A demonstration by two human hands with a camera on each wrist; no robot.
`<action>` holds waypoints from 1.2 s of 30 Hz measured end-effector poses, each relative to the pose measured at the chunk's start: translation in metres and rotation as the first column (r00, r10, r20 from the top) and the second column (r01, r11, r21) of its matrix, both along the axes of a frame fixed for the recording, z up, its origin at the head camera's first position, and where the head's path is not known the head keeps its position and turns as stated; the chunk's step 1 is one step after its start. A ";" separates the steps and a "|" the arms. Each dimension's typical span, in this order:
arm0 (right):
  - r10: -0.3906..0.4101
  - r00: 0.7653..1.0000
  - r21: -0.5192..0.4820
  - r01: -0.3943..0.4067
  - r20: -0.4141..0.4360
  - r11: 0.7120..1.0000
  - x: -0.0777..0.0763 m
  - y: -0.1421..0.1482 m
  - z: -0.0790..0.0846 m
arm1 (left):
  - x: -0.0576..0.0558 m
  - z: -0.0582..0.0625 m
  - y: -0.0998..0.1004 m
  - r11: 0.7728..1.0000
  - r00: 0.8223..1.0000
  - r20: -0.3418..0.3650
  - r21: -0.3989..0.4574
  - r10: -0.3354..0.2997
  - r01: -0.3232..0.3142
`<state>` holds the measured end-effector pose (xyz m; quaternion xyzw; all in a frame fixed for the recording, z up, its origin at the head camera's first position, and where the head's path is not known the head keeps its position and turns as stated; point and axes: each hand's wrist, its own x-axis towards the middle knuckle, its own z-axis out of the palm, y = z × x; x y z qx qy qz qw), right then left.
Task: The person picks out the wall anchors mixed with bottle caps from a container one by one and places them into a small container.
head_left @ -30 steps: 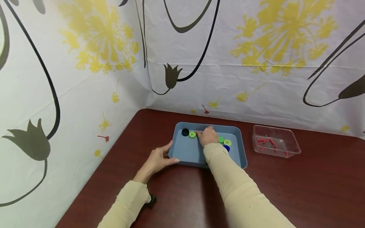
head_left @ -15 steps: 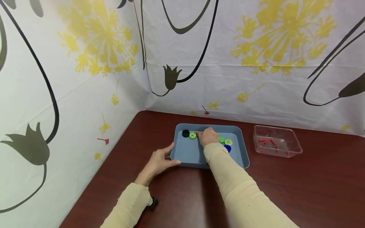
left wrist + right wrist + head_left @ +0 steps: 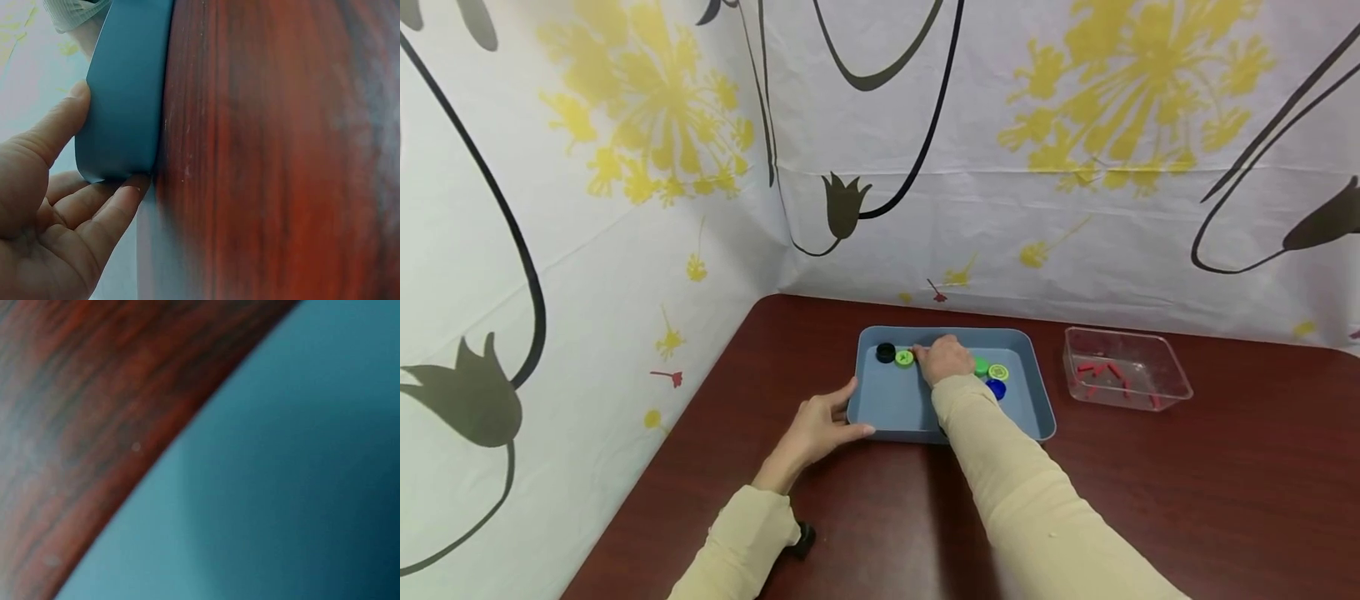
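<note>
A blue-grey tray (image 3: pixel 891 404) lies on the table with several small round caps in it. My left hand (image 3: pixel 816 427) grips its near left corner, thumb (image 3: pixel 62 119) on the near wall and fingers round the corner. Inside the tray, my right hand (image 3: pixel 946 360) reaches down with curled fingers at a small red piece (image 3: pixel 916 352), mostly hidden by the hand. Left of it sit a yellow-green cap (image 3: pixel 904 358) and a black cap (image 3: pixel 886 352). A green cap (image 3: pixel 981 367), another yellow-green cap (image 3: pixel 997 373) and a blue cap (image 3: pixel 996 388) are to its right.
A clear plastic box (image 3: pixel 1165 375) with several short red sticks (image 3: pixel 1101 367) stands right of the tray. Patterned white sheeting (image 3: pixel 925 233) rises behind and left of the dark red-brown table (image 3: pixel 1240 483). The right wrist view shows mostly tray and table.
Both hands stay at their places on and in the tray. The head view shifts slightly; the caps and the clear box keep their arrangement.
</note>
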<state>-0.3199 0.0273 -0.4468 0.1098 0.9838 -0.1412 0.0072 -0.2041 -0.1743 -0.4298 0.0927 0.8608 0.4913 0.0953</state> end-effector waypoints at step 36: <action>-0.163 0.981 -0.281 0.126 -0.110 0.951 0.010 0.006 0.001 | 0.001 0.004 0.001 1.000 1.000 0.012 -0.015 0.014 -0.013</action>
